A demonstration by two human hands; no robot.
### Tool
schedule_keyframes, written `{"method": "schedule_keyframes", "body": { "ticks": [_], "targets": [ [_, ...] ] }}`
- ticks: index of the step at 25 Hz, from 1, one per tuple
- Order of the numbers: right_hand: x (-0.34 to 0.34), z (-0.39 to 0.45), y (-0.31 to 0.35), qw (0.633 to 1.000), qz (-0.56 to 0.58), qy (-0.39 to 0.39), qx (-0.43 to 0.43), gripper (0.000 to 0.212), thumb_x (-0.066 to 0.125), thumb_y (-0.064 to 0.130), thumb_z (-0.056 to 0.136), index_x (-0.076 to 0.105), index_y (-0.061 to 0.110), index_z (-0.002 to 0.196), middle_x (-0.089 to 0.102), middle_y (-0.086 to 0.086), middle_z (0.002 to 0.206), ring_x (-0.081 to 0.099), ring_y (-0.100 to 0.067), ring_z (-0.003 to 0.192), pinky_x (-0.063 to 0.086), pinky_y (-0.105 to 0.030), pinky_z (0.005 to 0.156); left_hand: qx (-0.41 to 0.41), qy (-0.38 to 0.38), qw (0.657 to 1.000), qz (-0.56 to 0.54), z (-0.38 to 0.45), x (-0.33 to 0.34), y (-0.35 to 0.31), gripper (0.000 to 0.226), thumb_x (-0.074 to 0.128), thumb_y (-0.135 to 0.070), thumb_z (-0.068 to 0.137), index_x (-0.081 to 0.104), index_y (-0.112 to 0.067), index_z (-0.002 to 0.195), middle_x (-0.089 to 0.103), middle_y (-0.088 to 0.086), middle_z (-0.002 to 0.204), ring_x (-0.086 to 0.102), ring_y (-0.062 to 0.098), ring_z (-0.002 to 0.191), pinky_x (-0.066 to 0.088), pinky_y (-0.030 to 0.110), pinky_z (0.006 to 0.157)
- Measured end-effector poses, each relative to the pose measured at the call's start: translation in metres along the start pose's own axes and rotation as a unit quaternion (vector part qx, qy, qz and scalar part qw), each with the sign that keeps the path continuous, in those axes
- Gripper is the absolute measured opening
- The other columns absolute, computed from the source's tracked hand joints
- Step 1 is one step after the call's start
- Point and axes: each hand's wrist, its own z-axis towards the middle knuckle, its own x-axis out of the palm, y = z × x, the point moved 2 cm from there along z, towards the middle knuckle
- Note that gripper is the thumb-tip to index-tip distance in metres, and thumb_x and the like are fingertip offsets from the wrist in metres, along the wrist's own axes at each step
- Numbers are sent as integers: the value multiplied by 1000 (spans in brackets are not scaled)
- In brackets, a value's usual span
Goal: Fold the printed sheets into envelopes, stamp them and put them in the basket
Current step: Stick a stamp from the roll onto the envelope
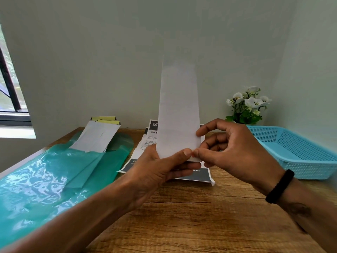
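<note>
Both hands, the left hand [156,167] and right hand [235,150], pinched the folded sheet [177,114] upright, still folding, so an envelope [94,137] probably came next.

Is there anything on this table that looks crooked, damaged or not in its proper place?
Nothing is damaged or spilled. Only the printed sheets lie fanned unevenly, and the envelopes stick out of the wrinkled green bag. The blue basket looks intact.
</note>
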Motion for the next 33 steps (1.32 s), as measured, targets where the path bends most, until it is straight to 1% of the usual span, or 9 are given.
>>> {"method": "schedule_keyframes", "body": {
  "ticks": [4,10,14,15,19,22,26,31,33],
  "targets": [
    [1,0,1,1000,-1,4,5,39,88,16,79,67,29,109,81,1,81,79,-19,73,67,-39,71,-14,-11,1000,-21,-1,0,0,33,66,-12,96,58,-14,128,78,19,110,77,33,103,62,43,92],
    [2,0,1,1000,-29,-13,-2,45,91,26,75,64,33,111,80,5,82,78,-15,72,67,-42,72,-25,-55,998,-22,0,-1,2,41,72,-15,91,53,-14,129,80,18,103,79,32,96,65,41,85],
    [2,0,-2,999,-30,-31,7,48,93,30,71,63,32,109,80,7,80,77,-12,69,67,-39,71,-27,-83,996,-13,0,-1,2,71,78,-25,74,46,-14,137,80,17,102,80,32,93,66,41,83],
    [2,0,-3,999,-19,-36,14,49,94,30,70,64,31,109,80,7,80,77,-13,71,67,-39,70,-25,-84,996,-13,0,-1,2,73,77,-27,72,46,-13,137,80,17,102,80,32,93,66,41,83],
    [1,1,-6,992,110,-25,50,53,92,15,70,65,24,115,82,-2,89,80,-20,81,67,-42,75,-15,-77,997,-19,-2,-1,-1,66,76,-25,75,51,-10,135,80,19,102,79,33,93,66,40,81],
    [0,1,-6,987,153,-25,53,52,89,10,73,65,23,117,83,-6,90,81,-24,84,66,-40,77,3,-88,996,-1,-2,-3,-2,71,79,-27,72,53,-9,135,79,19,104,79,33,94,65,44,85],
    [1,2,-7,984,168,-29,55,50,86,6,78,65,24,119,83,-6,92,81,-25,84,65,-40,78,24,-109,994,22,-2,-5,-3,74,80,-33,64,59,-7,130,80,16,100,80,30,91,65,43,86],
    [4,2,-9,977,203,-11,65,60,87,3,76,61,26,125,82,-9,98,81,-27,89,64,-43,85,42,-115,992,16,-3,-6,-3,64,78,-32,70,63,-7,127,80,15,99,80,28,91,64,41,87],
    [5,1,-10,979,193,-5,65,63,89,5,73,62,27,124,83,-8,97,81,-25,88,64,-41,84,44,-115,992,20,-2,-6,-3,64,78,-32,70,64,-7,128,80,15,100,80,27,91,65,40,86]
  ]
}}
